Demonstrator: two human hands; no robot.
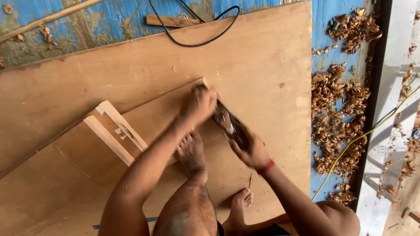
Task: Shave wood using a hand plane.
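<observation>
Head view, tool: I hold a dark hand plane with a metal body (226,123) along the upper edge of the smaller brown plywood sheet (74,175), near that sheet's top corner.
Head view, left hand: my left hand (200,104) is closed over the front end of the plane; it is blurred, so I cannot make out the fingers.
Head view, right hand: my right hand (251,152), with a red band at the wrist, is wrapped around the rear of the plane.
Head view, footing: my bare foot (191,154) presses on the smaller sheet just below the plane; the other foot (239,205) rests nearer the lower edge.
Head view, work done: I judge a good deal of planing is behind me, from the heaps of curled brown wood shavings (337,113) on the blue floor (323,22) past the right edge of the large plywood board (131,61).
Head view, work left: I cannot tell how true the edge is; the plane sits near the corner end of it.
Head view, edges: two pale wooden strips (116,135) lie on the smaller sheet, left of my arm.
Head view, room: the large board is bare ahead of the plane; a black cable (197,41) loops at its far edge and a yellow cable (350,146) runs through the shavings.
</observation>
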